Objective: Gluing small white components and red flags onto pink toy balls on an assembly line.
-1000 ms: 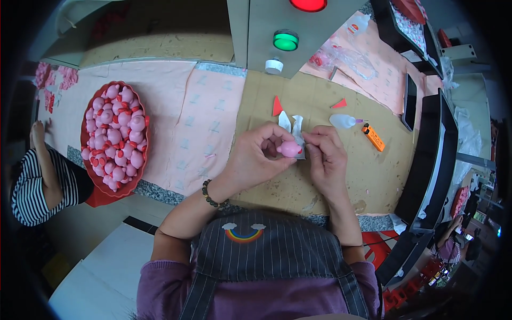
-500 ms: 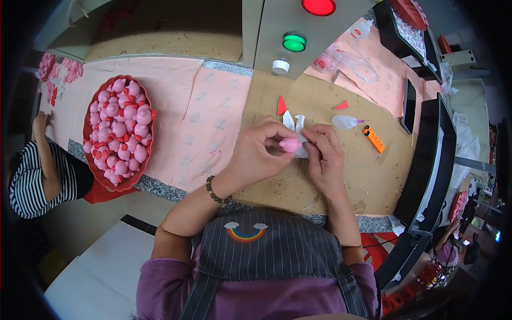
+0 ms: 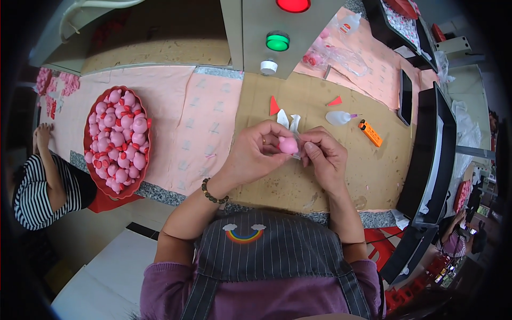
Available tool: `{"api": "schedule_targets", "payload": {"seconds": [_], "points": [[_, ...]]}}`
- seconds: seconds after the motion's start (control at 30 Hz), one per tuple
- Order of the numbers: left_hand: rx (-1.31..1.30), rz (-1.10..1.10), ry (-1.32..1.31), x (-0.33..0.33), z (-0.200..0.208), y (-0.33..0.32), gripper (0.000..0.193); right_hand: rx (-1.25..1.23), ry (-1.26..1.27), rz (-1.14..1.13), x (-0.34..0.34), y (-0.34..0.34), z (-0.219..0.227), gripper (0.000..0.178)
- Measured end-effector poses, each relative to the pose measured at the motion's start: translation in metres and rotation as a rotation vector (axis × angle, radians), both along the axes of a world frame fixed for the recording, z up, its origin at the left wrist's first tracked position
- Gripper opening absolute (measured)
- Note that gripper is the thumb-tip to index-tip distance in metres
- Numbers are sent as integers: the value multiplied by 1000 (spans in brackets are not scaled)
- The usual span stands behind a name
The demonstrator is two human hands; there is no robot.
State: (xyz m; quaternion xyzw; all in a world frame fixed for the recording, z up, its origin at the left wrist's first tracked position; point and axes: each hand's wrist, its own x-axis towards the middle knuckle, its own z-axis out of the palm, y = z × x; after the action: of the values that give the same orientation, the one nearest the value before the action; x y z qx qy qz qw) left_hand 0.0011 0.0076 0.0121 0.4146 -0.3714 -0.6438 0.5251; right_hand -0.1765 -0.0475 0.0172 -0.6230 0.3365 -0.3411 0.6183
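Between thumb and fingers, my left hand (image 3: 255, 152) pinches a small pink figurine (image 3: 288, 145) with a rounded body and a bit of red at its side. My right hand (image 3: 323, 154) is closed close beside the figurine, its thumb and fingertips pressed together. Something pale shows at those fingertips, too small to name. Just beyond the hands lies a crumpled white piece of tissue or cloth (image 3: 283, 118) on the brown board (image 3: 256, 197). Red triangular scraps (image 3: 274, 105) lie past it. To the right are a small needle-tipped bottle (image 3: 339, 118) and an orange lighter (image 3: 370, 133).
A red scalloped tray (image 3: 89, 178) heaped with pink figurines stands at left on a pink cloth (image 3: 170, 133). A grey machine housing (image 3: 266, 88) with red and green lamps rises ahead. Black bins (image 3: 431, 154) line the right. Another person's striped sleeve (image 3: 40, 189) shows far left.
The figurine has turned in my left hand, showing more of its rounded body and some red. My right fingers have closed in further. The whole view has shifted slightly.
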Motion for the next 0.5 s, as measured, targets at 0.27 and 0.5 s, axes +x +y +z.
{"api": "schedule_targets", "payload": {"seconds": [0.27,0.5], "points": [[-137,369,-93,17,12,-3,35,-587,231,-157,13,5,4,14],[-231,431,-50,17,8,-3,36,-639,327,-135,40,-2,15,15]]}}
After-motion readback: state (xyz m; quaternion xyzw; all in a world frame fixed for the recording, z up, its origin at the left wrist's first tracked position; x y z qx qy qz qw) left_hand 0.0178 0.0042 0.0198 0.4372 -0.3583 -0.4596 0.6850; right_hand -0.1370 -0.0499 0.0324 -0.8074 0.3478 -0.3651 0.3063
